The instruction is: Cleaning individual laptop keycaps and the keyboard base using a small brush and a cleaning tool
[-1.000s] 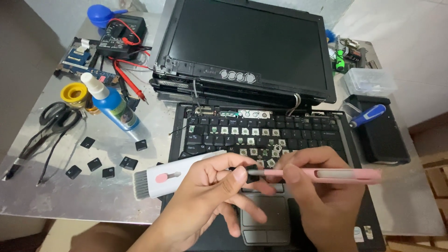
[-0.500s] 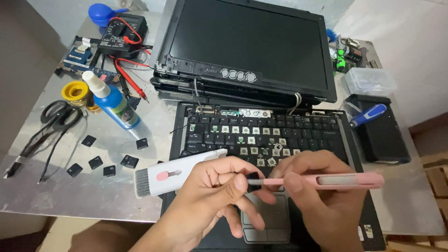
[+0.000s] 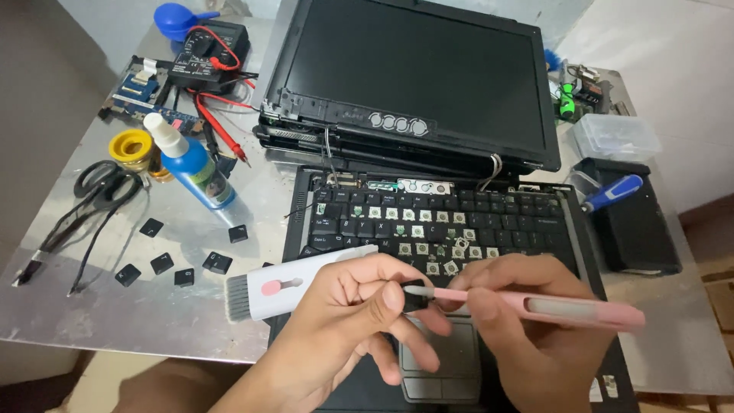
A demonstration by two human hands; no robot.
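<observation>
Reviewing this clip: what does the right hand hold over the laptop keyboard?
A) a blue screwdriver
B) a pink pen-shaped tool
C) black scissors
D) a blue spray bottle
B: the right hand grips a pink pen-shaped tool, whose tip meets the left hand, which also holds a white brush block.

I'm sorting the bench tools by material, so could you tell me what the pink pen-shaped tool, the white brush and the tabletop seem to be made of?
Pink pen tool: probably matte plastic, with an even colour and a moulded recess. White brush: smooth plastic body with dark, seemingly synthetic bristles at its end. Tabletop: likely sheet metal, silvery with blurred reflections.
</observation>
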